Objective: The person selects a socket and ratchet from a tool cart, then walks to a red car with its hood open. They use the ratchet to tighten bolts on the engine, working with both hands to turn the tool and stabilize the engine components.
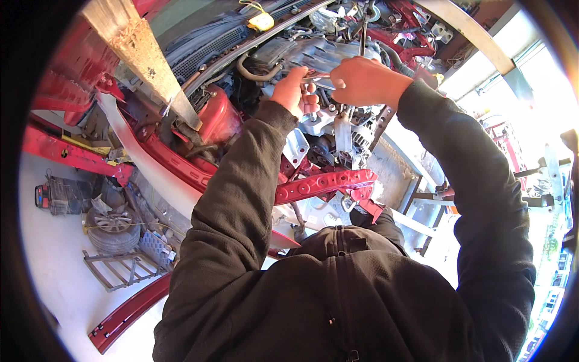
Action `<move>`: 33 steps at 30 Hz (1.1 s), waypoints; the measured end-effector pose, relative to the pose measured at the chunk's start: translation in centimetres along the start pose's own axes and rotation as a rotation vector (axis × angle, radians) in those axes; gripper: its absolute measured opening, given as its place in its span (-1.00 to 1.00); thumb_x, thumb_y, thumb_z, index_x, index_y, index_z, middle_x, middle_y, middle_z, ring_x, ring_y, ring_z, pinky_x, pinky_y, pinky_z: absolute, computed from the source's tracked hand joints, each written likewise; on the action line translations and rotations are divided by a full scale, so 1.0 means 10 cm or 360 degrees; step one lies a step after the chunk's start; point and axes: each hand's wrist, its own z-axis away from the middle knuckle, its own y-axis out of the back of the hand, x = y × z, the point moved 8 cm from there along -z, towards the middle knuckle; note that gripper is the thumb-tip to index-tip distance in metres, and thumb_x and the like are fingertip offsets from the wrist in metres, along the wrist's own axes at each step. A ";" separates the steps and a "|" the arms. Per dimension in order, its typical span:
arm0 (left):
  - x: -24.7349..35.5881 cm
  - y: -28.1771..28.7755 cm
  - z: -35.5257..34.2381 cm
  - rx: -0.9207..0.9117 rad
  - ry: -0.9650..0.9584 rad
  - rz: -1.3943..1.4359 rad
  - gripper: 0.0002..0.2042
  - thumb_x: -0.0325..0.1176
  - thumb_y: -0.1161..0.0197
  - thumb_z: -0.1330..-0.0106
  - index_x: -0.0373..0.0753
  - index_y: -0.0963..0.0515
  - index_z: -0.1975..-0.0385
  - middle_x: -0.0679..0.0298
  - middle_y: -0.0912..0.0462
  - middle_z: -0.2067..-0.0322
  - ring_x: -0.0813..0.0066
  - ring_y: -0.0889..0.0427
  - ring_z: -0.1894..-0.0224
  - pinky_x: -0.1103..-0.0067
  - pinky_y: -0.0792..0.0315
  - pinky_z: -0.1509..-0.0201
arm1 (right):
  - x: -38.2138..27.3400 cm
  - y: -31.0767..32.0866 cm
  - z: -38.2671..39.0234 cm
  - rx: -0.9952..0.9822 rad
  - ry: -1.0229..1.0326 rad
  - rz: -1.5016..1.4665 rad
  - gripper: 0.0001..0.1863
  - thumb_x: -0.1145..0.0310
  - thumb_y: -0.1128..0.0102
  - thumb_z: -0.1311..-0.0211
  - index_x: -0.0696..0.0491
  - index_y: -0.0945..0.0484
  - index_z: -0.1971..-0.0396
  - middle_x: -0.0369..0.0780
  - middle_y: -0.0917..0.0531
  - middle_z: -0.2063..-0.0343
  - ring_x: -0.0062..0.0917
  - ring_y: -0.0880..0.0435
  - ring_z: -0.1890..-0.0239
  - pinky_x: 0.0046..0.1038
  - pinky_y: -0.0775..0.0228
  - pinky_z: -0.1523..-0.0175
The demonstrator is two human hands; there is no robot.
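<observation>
Both my hands are raised over the open engine bay of a red car. My left hand (pixel 295 93) is closed, its fingers curled and the thumb pointing toward the other hand. A thin, light-coloured strip (pixel 318 76) spans the small gap between the hands; its kind is not clear. My right hand (pixel 369 83) is also closed, back upward, and hides what its fingers grip. Right behind its knuckles a slim dark rod (pixel 363 39) stands up. Beneath the hands lies the grey metal engine (pixel 319 53), with a bent hose (pixel 256 73) left of them.
A wooden beam (pixel 145 63) slants down to the bay's left side. Red front frame rail (pixel 325 186) crosses between me and the engine. On the floor at left lie a wheel (pixel 113 229), a metal rack (pixel 123 269) and a red panel (pixel 129 311). A yellow tag (pixel 260 22) sits at the back.
</observation>
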 end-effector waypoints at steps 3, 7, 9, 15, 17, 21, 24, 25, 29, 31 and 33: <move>-0.05 -0.02 -0.06 0.0008 -0.0028 -0.0024 -0.66 0.06 -0.19 -0.59 -0.11 -0.63 0.12 0.36 -0.56 0.39 0.41 -0.61 0.54 0.28 -0.63 0.39 | -0.16 -0.01 0.07 -0.0111 0.0019 -0.0005 -0.68 0.02 -0.40 -0.25 -0.03 -0.74 0.25 -0.03 -0.72 0.36 -0.03 -0.78 0.20 -0.05 -0.61 0.03; -0.04 -0.17 -0.06 -0.0289 -0.0135 0.0096 -0.67 0.03 -0.20 -0.61 -0.13 -0.59 0.18 0.35 -0.55 0.39 0.39 -0.63 0.54 0.31 -0.59 0.42 | -0.31 -0.03 0.11 -0.0376 0.0045 -0.0575 -0.67 0.05 -0.36 -0.25 0.00 -0.78 0.21 -0.02 -0.81 0.24 -0.05 -0.82 0.08 -0.03 -0.63 0.00; -0.09 -0.10 -0.06 -0.0171 -0.0064 0.0075 -0.68 0.02 -0.20 -0.61 -0.13 -0.60 0.15 0.35 -0.54 0.39 0.38 -0.65 0.54 0.31 -0.58 0.43 | -0.05 -0.03 0.03 -0.0362 -0.0294 -0.0343 -0.64 0.05 -0.30 -0.24 -0.03 -0.84 0.14 -0.03 -0.83 0.13 -0.09 -0.84 0.00 -0.02 -0.67 -0.06; 0.01 -0.16 -0.08 -0.0215 -0.0305 -0.0152 -0.65 0.02 -0.21 -0.60 -0.17 -0.57 0.03 0.31 -0.59 0.32 0.35 -0.64 0.55 0.33 -0.54 0.51 | -0.26 -0.21 0.02 -0.0316 0.0088 -0.0368 -0.61 -0.01 -0.29 -0.28 -0.02 -0.81 0.15 -0.08 -0.82 0.14 -0.11 -0.82 -0.04 -0.02 -0.66 -0.06; 0.07 -0.22 -0.05 -0.0280 -0.0446 -0.0303 -0.67 0.02 -0.22 -0.60 -0.17 -0.56 0.08 0.30 -0.58 0.36 0.36 -0.61 0.57 0.33 -0.53 0.51 | -0.33 -0.21 0.00 -0.0264 0.0200 -0.0577 -0.61 -0.02 -0.29 -0.30 -0.05 -0.81 0.10 -0.11 -0.83 0.15 -0.16 -0.83 -0.03 -0.08 -0.66 -0.09; -0.09 -0.09 -0.04 -0.0076 -0.0101 0.0102 -0.69 -0.02 -0.21 -0.60 -0.13 -0.52 0.25 0.37 -0.55 0.41 0.45 -0.58 0.56 0.39 -0.53 0.47 | -0.05 -0.20 -0.08 -0.0258 -0.0159 -0.0158 -0.55 -0.11 -0.34 -0.31 -0.09 -0.82 0.03 -0.07 -0.82 0.15 -0.19 -0.83 0.00 -0.08 -0.64 -0.11; -0.08 -0.11 -0.05 -0.0102 -0.0092 0.0041 -0.70 -0.05 -0.20 -0.61 -0.11 -0.51 0.31 0.42 -0.52 0.44 0.50 -0.60 0.54 0.40 -0.53 0.48 | -0.10 -0.14 -0.07 -0.0148 0.0017 -0.0030 -0.54 -0.10 -0.37 -0.29 0.05 -0.78 0.24 0.00 -0.77 0.28 -0.08 -0.80 0.15 -0.01 -0.60 0.02; -0.06 -0.14 -0.06 -0.0161 -0.0102 0.0148 -0.70 -0.04 -0.20 -0.60 -0.11 -0.51 0.31 0.42 -0.52 0.45 0.51 -0.59 0.54 0.40 -0.53 0.48 | -0.14 -0.24 -0.03 -0.0322 0.0071 -0.0345 -0.55 -0.11 -0.37 -0.33 0.03 -0.79 0.21 -0.03 -0.79 0.23 -0.07 -0.80 0.11 -0.03 -0.62 -0.02; -0.07 -0.13 -0.05 -0.0139 -0.0048 0.0138 -0.68 -0.01 -0.19 -0.60 -0.12 -0.53 0.30 0.42 -0.53 0.47 0.50 -0.50 0.63 0.42 -0.51 0.50 | -0.02 -0.14 -0.07 -0.0120 -0.0028 -0.0447 -0.52 -0.15 -0.28 -0.32 -0.06 -0.84 0.11 -0.08 -0.83 0.08 -0.10 -0.82 -0.02 -0.11 -0.64 -0.11; -0.06 -0.14 -0.03 -0.0144 -0.0066 0.0113 -0.67 0.00 -0.20 -0.59 -0.12 -0.54 0.31 0.41 -0.53 0.48 0.49 -0.50 0.64 0.42 -0.52 0.51 | 0.09 -0.18 -0.12 -0.0222 -0.0154 -0.0030 -0.51 -0.16 -0.29 -0.26 -0.07 -0.84 0.13 -0.09 -0.84 0.07 -0.18 -0.83 -0.01 -0.11 -0.66 -0.11; -0.06 -0.12 -0.02 -0.0073 -0.0067 0.0051 -0.66 0.01 -0.19 -0.59 -0.13 -0.56 0.31 0.41 -0.53 0.48 0.48 -0.51 0.64 0.39 -0.51 0.51 | 0.11 -0.11 -0.13 -0.0082 -0.0172 0.0377 -0.51 -0.17 -0.29 -0.26 -0.07 -0.84 0.13 -0.09 -0.84 0.10 -0.19 -0.84 0.02 -0.12 -0.66 -0.10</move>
